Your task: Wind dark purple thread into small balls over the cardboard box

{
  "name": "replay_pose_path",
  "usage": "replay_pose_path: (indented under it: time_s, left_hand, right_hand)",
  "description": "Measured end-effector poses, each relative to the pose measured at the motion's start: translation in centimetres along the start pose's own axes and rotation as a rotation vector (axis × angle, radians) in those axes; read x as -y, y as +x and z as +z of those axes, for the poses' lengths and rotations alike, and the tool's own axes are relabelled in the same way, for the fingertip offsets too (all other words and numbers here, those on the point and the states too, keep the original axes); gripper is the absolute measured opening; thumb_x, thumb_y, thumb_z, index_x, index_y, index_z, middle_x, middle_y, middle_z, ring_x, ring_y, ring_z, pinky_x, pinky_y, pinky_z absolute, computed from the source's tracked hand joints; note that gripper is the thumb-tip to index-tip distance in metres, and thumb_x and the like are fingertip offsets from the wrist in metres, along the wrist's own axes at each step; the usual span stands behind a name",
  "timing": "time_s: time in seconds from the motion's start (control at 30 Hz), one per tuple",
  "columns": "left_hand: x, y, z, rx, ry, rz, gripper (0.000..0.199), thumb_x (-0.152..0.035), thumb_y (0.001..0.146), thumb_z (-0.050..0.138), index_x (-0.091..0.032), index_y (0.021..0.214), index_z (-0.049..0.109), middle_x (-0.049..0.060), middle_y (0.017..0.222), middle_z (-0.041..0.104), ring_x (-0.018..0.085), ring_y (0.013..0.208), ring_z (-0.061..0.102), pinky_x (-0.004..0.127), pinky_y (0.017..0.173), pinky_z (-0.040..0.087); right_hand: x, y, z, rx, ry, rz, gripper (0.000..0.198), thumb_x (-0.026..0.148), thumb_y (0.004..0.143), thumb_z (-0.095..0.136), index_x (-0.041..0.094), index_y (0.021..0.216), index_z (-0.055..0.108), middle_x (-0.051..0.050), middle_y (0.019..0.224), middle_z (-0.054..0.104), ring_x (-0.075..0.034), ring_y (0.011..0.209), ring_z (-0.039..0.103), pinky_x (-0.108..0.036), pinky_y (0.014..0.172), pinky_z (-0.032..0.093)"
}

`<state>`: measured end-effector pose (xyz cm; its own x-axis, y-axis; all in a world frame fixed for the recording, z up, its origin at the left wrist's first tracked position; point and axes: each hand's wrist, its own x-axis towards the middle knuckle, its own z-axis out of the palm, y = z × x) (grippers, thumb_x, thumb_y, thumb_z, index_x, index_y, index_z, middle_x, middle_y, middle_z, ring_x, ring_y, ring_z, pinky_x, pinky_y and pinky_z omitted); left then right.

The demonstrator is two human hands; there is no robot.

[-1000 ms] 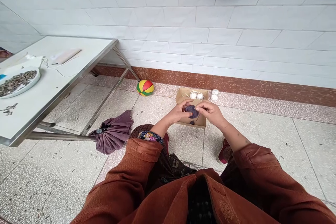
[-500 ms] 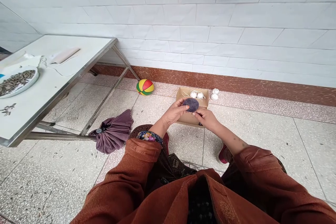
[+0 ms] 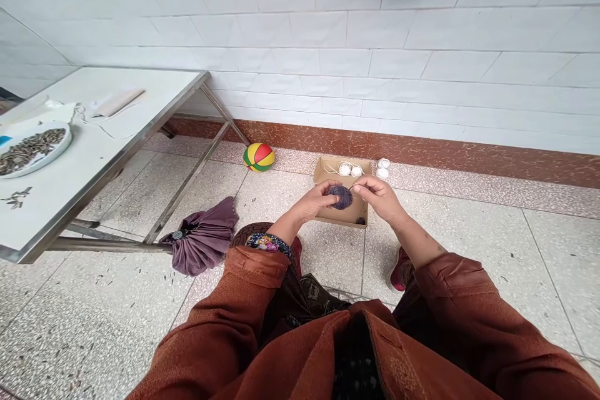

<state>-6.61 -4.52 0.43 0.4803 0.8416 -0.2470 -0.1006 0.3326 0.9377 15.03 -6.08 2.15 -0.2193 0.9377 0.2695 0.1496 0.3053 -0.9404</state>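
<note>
A dark purple-grey ball of yarn (image 3: 343, 197) is gripped in my left hand (image 3: 315, 201), thumb across its near side. My right hand (image 3: 377, 197), just to the right of the ball, pinches a thin strand of the yarn between thumb and fingertips. Beneath both hands an open cardboard box (image 3: 335, 217) rests on the floor. Two white yarn balls (image 3: 350, 169) with loose ends lie in the far part of the box. A small dark bit (image 3: 360, 220) sits in its near right corner.
Two more white yarn balls (image 3: 383, 169) are on the floor right of the box. A colourful ball (image 3: 259, 157) lies by the wall. Left stands a white table (image 3: 173, 84) bearing a plate of seeds (image 3: 35, 149). A folded purple cloth (image 3: 204, 235) lies beside the table leg.
My right hand has moved up from below the yarn ball to its upper right, drawing the strand. The yarn ball has turned slightly in my left hand.
</note>
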Motion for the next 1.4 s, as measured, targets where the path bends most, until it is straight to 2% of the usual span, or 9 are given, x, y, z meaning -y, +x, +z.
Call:
replay_pose_path:
  time_s: [0.2,0.5,0.7,0.8,0.97,1.07,1.17,1.3,1.4]
  left_hand:
    - [-1.4,-1.4,0.5,0.285,-0.224,-0.015,0.067,-0.027,0.072,0.086,-0.027,0.135,0.063,0.009,0.127,0.066,0.020,0.107,0.066,0.032,0.091,0.050]
    - [-0.3,0.1,-0.4,0.033,-0.282,0.128,0.053,-0.029,0.069,0.086,-0.018,0.117,0.070,0.013,0.124,0.070,0.024,0.111,0.064,0.038,0.101,0.046]
    - [0.5,0.7,-1.0,-0.097,0.074,0.129,0.050,-0.024,0.069,0.080,-0.017,0.117,0.068,0.010,0.117,0.070,0.022,0.108,0.062,0.040,0.104,0.042]
    - [0.8,0.3,-0.6,0.035,0.148,0.061,0.067,-0.021,0.067,0.081,-0.021,0.131,0.062,0.008,0.116,0.069,0.022,0.107,0.063,0.042,0.102,0.043]
    - [0.0,-0.6,0.0,0.277,-0.077,0.108,0.082,-0.025,0.068,0.085,-0.027,0.144,0.055,0.009,0.124,0.067,0.024,0.114,0.063,0.039,0.102,0.043]
    - [-0.4,-0.6,-0.2,0.200,-0.196,0.152,0.065,-0.028,0.070,0.084,-0.022,0.132,0.065,0.011,0.126,0.067,0.025,0.117,0.062,0.038,0.104,0.042]
    - [-0.5,-0.1,-0.6,0.065,-0.199,0.214,0.055,-0.028,0.069,0.083,-0.019,0.122,0.069,0.012,0.126,0.068,0.025,0.119,0.061,0.040,0.108,0.040]
    - [0.1,0.4,-0.9,-0.057,0.049,0.241,0.058,-0.022,0.068,0.079,-0.021,0.124,0.066,0.009,0.124,0.067,0.025,0.116,0.061,0.044,0.110,0.039]
    - [0.5,0.3,-0.7,-0.072,0.320,0.236,0.060,-0.021,0.063,0.079,-0.022,0.122,0.067,0.010,0.126,0.064,0.028,0.118,0.058,0.048,0.109,0.040]
  right_hand:
    - [-3.3,0.3,0.9,-0.093,-0.048,0.174,0.027,0.048,0.088,0.062,0.022,0.079,0.065,0.001,0.070,0.060,-0.016,0.065,0.051,-0.030,0.064,0.042]
    - [-2.5,-2.0,2.5,0.100,-0.284,0.045,0.020,0.034,0.095,0.053,0.021,0.085,0.064,0.000,0.071,0.063,-0.017,0.066,0.055,-0.029,0.066,0.044]
    - [0.0,-1.8,1.1,0.241,-0.127,-0.018,0.022,0.042,0.093,0.064,0.023,0.087,0.073,-0.002,0.082,0.070,-0.017,0.075,0.062,-0.031,0.073,0.048]
    - [-0.2,-1.1,0.5,0.139,-0.067,-0.002,0.025,0.045,0.091,0.066,0.023,0.086,0.074,-0.002,0.082,0.070,-0.017,0.077,0.063,-0.032,0.076,0.049]
    - [-2.6,0.1,0.5,-0.020,-0.079,0.112,0.030,0.049,0.089,0.064,0.022,0.079,0.069,-0.001,0.076,0.065,-0.017,0.071,0.057,-0.032,0.071,0.046]
    - [-3.5,-0.4,1.3,0.023,-0.147,0.189,0.032,0.050,0.089,0.060,0.022,0.074,0.063,0.001,0.067,0.060,-0.016,0.063,0.052,-0.030,0.063,0.042]
    - [-2.8,-1.5,2.2,0.161,-0.214,0.108,0.030,0.046,0.092,0.059,0.022,0.075,0.062,0.000,0.069,0.060,-0.016,0.065,0.053,-0.030,0.065,0.042]
    - [-0.5,-2.2,2.1,0.320,-0.202,-0.047,0.027,0.043,0.096,0.059,0.022,0.082,0.068,-0.001,0.076,0.065,-0.015,0.068,0.057,-0.029,0.067,0.044]
    - [0.5,-1.7,1.2,0.231,-0.160,-0.065,0.022,0.042,0.095,0.063,0.023,0.086,0.072,-0.001,0.079,0.068,-0.016,0.072,0.060,-0.030,0.070,0.046]
